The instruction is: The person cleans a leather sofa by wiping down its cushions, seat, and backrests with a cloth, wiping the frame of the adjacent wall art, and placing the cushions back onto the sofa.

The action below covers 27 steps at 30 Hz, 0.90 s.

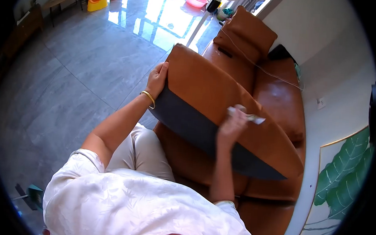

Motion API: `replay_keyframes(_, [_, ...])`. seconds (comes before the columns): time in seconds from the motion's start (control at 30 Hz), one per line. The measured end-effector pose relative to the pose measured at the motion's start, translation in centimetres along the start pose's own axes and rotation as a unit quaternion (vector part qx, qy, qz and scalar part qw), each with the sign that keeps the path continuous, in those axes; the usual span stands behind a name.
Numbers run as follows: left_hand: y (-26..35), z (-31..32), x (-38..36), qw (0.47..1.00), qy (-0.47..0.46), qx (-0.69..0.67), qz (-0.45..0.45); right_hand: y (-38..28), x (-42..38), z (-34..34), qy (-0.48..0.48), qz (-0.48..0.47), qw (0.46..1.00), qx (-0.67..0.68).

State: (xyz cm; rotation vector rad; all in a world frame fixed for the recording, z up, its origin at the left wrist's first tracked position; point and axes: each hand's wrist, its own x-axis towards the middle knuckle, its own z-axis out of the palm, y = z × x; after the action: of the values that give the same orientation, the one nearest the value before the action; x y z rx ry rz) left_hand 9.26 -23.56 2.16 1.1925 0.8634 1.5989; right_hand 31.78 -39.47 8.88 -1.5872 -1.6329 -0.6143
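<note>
A large brown leather sofa cushion [206, 82] with a dark grey fabric side [188, 117] is tilted up in front of me. My left hand [157, 79], with a gold bangle at the wrist, grips its left edge, the thumb on the leather face. Over the middle of that face, my right hand [233, 127] is closed on a crumpled white cloth [255, 118], slightly blurred by motion. Under and behind the cushion lies the brown leather sofa [277, 96].
Along the sofa runs a thin white cable [241, 48]; a small dark remote-like object [225, 52] lies on the seat. A framed leaf picture [340, 178] leans at the right wall. Grey floor tiles [81, 66] stretch left, towards a yellow potty chair [97, 2] and a pink basin [196, 0].
</note>
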Motion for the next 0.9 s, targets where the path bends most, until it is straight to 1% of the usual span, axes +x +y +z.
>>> replay_keyframes(0.1, [-0.6, -1.6, 0.5, 0.992, 0.007, 0.068, -0.106, -7.9, 0.8, 6.1, -0.054, -0.158, 0.976, 0.137])
replay_keyframes(0.13, [-0.6, -1.8, 0.3, 0.996, 0.020, -0.029, -0.079, -9.9, 1.5, 8.3, -0.071, -0.211, 0.956, 0.191])
replay_keyframes(0.2, [-0.7, -1.2, -0.6, 0.975, 0.039, -0.215, -0.026, -13.7, 5.0, 9.5, -0.076, -0.320, 0.940, 0.085])
replay_keyframes(0.23, [1.9, -0.3, -0.4, 0.948, 0.095, -0.281, -0.113, -14.1, 7.0, 10.2, -0.121, -0.295, 0.944, 0.082])
replay_keyframes(0.3, [1.7, -1.3, 0.4, 0.976, 0.064, -0.169, -0.119, -13.1, 10.2, 11.0, -0.214, -0.241, 0.944, 0.068])
replay_keyframes(0.33, [1.7, -1.4, 0.7, 0.984, 0.045, -0.117, -0.125, -12.7, 10.4, 11.0, -0.187, -0.256, 0.947, 0.052])
replay_keyframes(0.37, [1.5, -1.1, 0.9, 0.980, 0.062, -0.089, -0.165, -12.0, 10.5, 10.9, -0.160, -0.270, 0.949, 0.034])
replay_keyframes(0.43, [1.9, 0.3, 1.2, 0.984, 0.076, -0.084, -0.140, -10.9, 10.7, 10.1, -0.089, -0.301, 0.950, 0.004])
replay_keyframes(0.47, [1.8, 0.6, 1.3, 0.985, 0.086, -0.081, -0.126, -10.3, 10.4, 9.1, -0.103, -0.306, 0.946, 0.000])
replay_keyframes(0.53, [1.3, 0.2, 1.9, 0.979, 0.104, -0.080, -0.159, -8.8, 9.0, 6.2, -0.131, -0.309, 0.942, -0.004])
replay_keyframes(0.57, [0.8, -0.2, 2.1, 0.975, 0.112, -0.078, -0.176, -7.4, 7.6, 4.9, -0.175, -0.297, 0.939, 0.020])
replay_keyframes(0.63, [-0.9, -0.7, 2.1, 0.976, 0.086, -0.088, -0.180, -5.0, 5.6, 3.0, -0.262, -0.270, 0.924, 0.066])
replay_keyframes(0.67, [-1.7, -0.9, 2.1, 0.976, 0.072, -0.093, -0.181, -5.1, 5.5, 3.4, -0.217, -0.282, 0.932, 0.071])
replay_keyframes(0.73, [0.7, 0.3, 0.9, 0.976, 0.078, -0.096, -0.178, -6.3, 5.3, 4.3, -0.130, -0.293, 0.944, 0.080])
replay_keyframes(0.77, [1.9, 1.0, 0.5, 0.977, 0.080, -0.097, -0.172, -7.1, 5.8, 5.8, -0.115, -0.318, 0.935, 0.107])
replay_keyframes(0.8, [2.1, 1.0, 0.4, 0.969, 0.074, -0.130, -0.195, -8.2, 7.0, 7.8, -0.098, -0.344, 0.924, 0.135])
replay_keyframes(0.87, [2.9, 0.0, 0.0, 0.951, 0.063, -0.186, -0.238, -10.8, 9.5, 10.9, -0.111, -0.375, 0.910, 0.138])
replay_keyframes(0.9, [2.5, -0.7, -0.2, 0.978, 0.048, -0.115, -0.166, -12.1, 10.7, 11.3, -0.095, -0.388, 0.907, 0.129])
